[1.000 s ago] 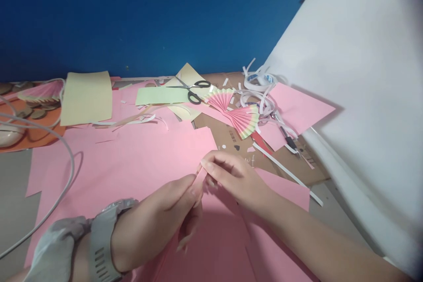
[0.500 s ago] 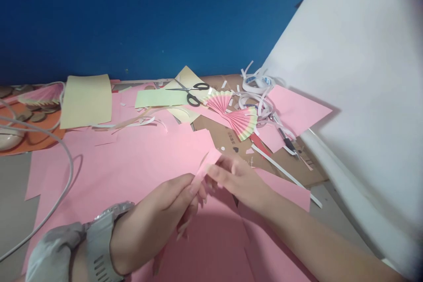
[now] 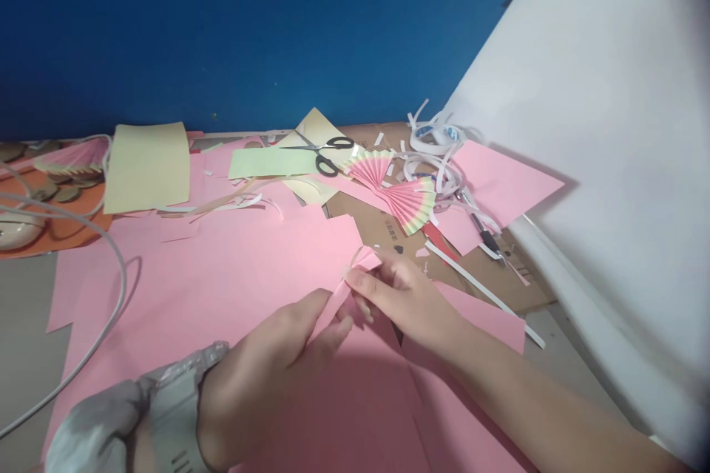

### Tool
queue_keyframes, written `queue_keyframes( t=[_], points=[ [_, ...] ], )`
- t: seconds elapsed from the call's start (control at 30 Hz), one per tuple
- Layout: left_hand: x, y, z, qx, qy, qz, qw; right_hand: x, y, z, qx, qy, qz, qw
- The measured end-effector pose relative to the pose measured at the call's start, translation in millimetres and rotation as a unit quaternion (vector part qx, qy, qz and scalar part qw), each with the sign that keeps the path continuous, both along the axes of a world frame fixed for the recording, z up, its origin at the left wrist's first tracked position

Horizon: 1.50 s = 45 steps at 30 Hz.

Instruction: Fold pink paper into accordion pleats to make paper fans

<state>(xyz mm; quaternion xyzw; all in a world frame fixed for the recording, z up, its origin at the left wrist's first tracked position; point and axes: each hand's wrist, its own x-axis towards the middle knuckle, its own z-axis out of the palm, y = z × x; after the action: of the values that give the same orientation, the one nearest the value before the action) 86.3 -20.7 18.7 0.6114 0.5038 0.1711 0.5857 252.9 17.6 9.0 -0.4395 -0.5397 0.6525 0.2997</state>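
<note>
My left hand (image 3: 271, 362), with a grey watch on the wrist, pinches the near end of a small folded pink paper strip (image 3: 355, 270). My right hand (image 3: 402, 295) pinches the same strip from the right, fingers closed on its far end. Both hands hover just above a large pink paper sheet (image 3: 222, 273) that covers the table. Parts of the strip are hidden between the fingertips.
Black-handled scissors (image 3: 327, 151) lie on yellow-green paper at the back. Two pleated pink paper fans (image 3: 399, 188) rest on cardboard (image 3: 499, 273), beside white paper strips (image 3: 438, 155). A white cable (image 3: 105, 259) curves at left. A large white sheet (image 3: 599, 140) rises at right.
The pink strip's far end has come up between my fingers and now shows above them. My left hand has turned palm-down and moved slightly lower.
</note>
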Motion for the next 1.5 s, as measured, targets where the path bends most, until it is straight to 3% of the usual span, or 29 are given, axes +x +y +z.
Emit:
queue_keyframes(
  t=[0.1,0.37,0.5,0.63,0.83,1.07,1.17,1.37,1.5],
  points=[
    [-2.1,-2.5,-5.4,0.052,0.077,-0.011,0.996,0.9,-0.4,0.9,0.01,-0.041,-0.008,0.999],
    [-2.2,-2.6,-6.8,0.069,0.107,-0.04,0.991,1.8,-1.9,-0.6,0.026,-0.047,-0.011,0.999],
    [-3.7,1.2,-5.9,0.025,0.103,-0.015,0.994,3.9,2.1,-6.0,0.015,-0.017,-0.082,0.996],
    [-4.4,3.1,-8.2,0.032,0.076,0.005,0.997,6.5,5.0,-9.1,0.014,0.022,-0.139,0.99],
    [-0.2,2.7,-6.6,0.005,0.034,0.003,0.999,3.1,0.0,-4.3,0.026,-0.024,0.001,0.999],
    [-1.0,6.8,-3.1,-0.096,0.006,0.001,0.995,4.6,-0.4,-2.2,0.064,-0.112,-0.024,0.991],
    [-4.4,9.0,-3.3,-0.122,-0.05,-0.02,0.991,5.5,-1.3,-0.2,0.059,-0.124,-0.005,0.991],
    [-7.2,9.1,-6.0,-0.221,-0.219,-0.031,0.95,5.6,-3.4,5.1,0.059,-0.108,0.112,0.986],
    [-8.9,5.9,-9.8,-0.309,-0.292,-0.047,0.904,6.7,-3.5,6.5,0.055,-0.102,0.124,0.986]
  ],
)
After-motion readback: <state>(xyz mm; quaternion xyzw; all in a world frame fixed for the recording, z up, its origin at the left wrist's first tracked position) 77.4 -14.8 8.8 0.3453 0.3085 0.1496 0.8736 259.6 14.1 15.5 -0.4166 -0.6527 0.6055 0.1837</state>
